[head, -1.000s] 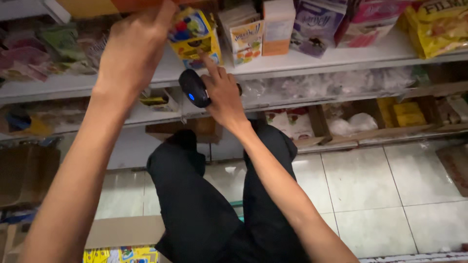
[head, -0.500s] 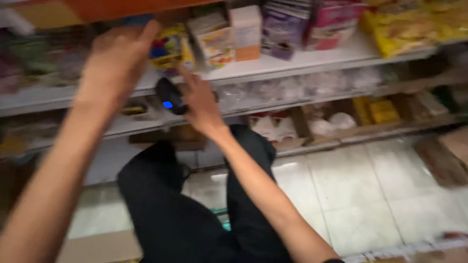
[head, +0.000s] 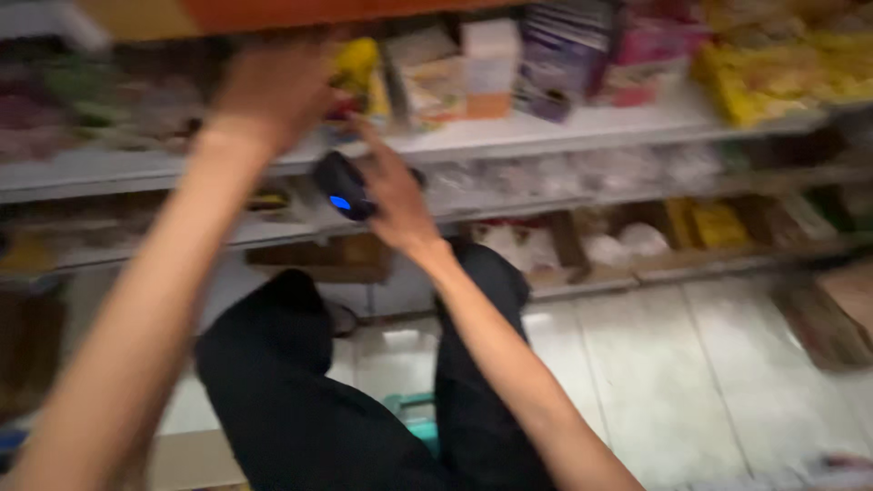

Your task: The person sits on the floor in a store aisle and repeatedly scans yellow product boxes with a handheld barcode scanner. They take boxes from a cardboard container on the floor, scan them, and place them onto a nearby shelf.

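Against right hand [head: 397, 205], rounded black scanner [head: 341, 186]

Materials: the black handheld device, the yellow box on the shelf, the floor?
Handheld device in the right hand: likely moulded plastic, matte black, with a lit blue spot. Yellow box by the left hand: probably printed cardboard; blur hides detail. Floor: pale glossy tiles, grout lines visible.
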